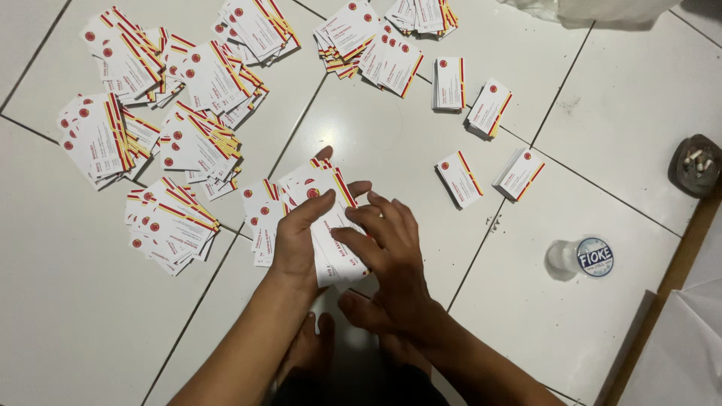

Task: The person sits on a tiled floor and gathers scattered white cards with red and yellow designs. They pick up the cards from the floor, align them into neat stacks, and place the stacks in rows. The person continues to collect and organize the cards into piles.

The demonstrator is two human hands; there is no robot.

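My left hand holds a fanned bundle of white business cards with red and yellow stripes, thumb on top. My right hand rests its fingers on the same bundle from the right. The bundle hovers just above the white tiled floor, partly over a loose spread of the same cards. My feet show below the hands.
Loose heaps of cards cover the left floor. Neater stacks lie at the top, with several small squared stacks to the right. A sealed plastic water cup and an ashtray stand at right by a wooden edge.
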